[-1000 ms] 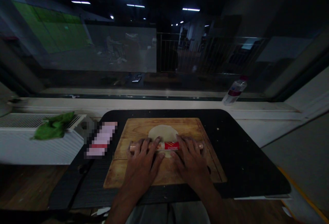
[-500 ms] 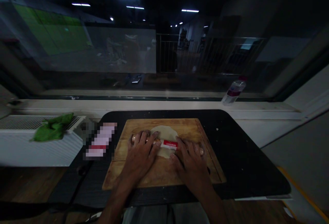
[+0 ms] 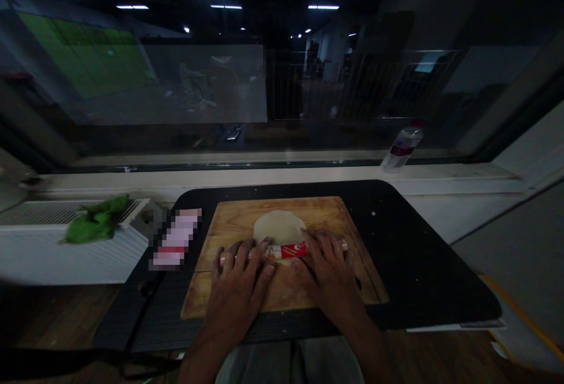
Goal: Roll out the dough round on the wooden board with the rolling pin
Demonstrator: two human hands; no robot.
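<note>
A wooden rolling pin (image 3: pixel 293 250) with a red and white label lies crosswise on a thin, round sheet of dough (image 3: pixel 278 224). Beneath both is a wooden cutting board (image 3: pixel 235 211). My left hand (image 3: pixel 238 284) rests over the pin's left part, its fingers curled across the top. Over the right part lies my right hand (image 3: pixel 332 275), with its fingers bent around the wood in the same way. Most of the dough shows beyond the pin, and a small strip peeks out on my side between the thumbs.
The board sits on a black table (image 3: pixel 409 266). Left of it is a pixelated pink item (image 3: pixel 178 237). A green cloth (image 3: pixel 97 219) is draped on a white radiator (image 3: pixel 83 260). On the windowsill (image 3: pixel 259 179) stands a clear bottle (image 3: pixel 402 149) with a red cap.
Both hands have drawn the rolling pin toward me, uncovering more dough on the far side. The pin has turned, so its label shows a different face. My view has shifted slightly.
</note>
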